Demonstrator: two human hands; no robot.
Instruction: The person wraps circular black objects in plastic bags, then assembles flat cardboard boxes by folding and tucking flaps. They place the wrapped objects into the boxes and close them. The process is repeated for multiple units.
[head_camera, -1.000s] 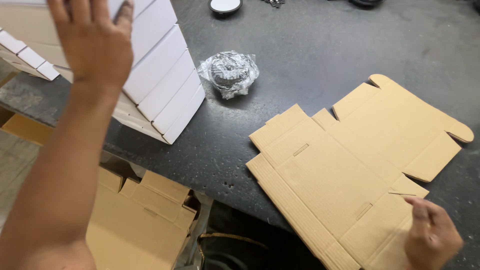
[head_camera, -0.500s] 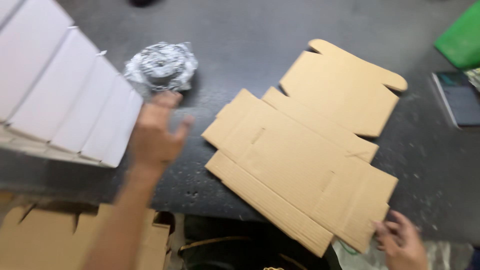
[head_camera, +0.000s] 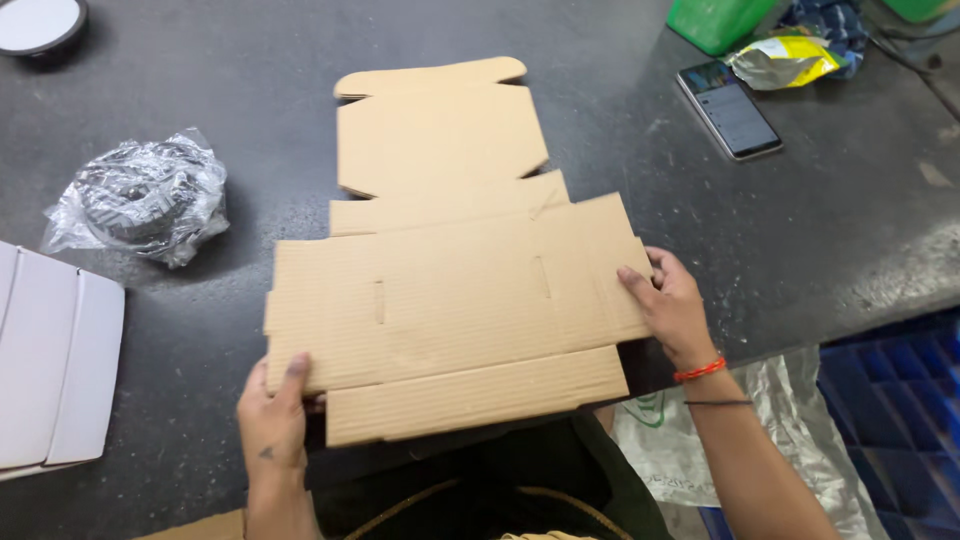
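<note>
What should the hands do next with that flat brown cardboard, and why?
Probably fold up a side flap. The flat cardboard box blank lies unfolded on the dark table. The left hand grips its near left corner and the right hand holds its right edge, thumbs on top, so both sit at the creased side panels, ready to bend them upward.

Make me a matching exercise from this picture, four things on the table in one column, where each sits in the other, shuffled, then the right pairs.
1. flat cardboard box blank
2. plastic-wrapped metal part
3. phone
4. white folded cartons

A. far right, near the green container
B. left edge of the table
C. centre, held at both ends by left hand and right hand
D. left of the blank, further back

Pairs: 1-C, 2-D, 3-A, 4-B
</note>
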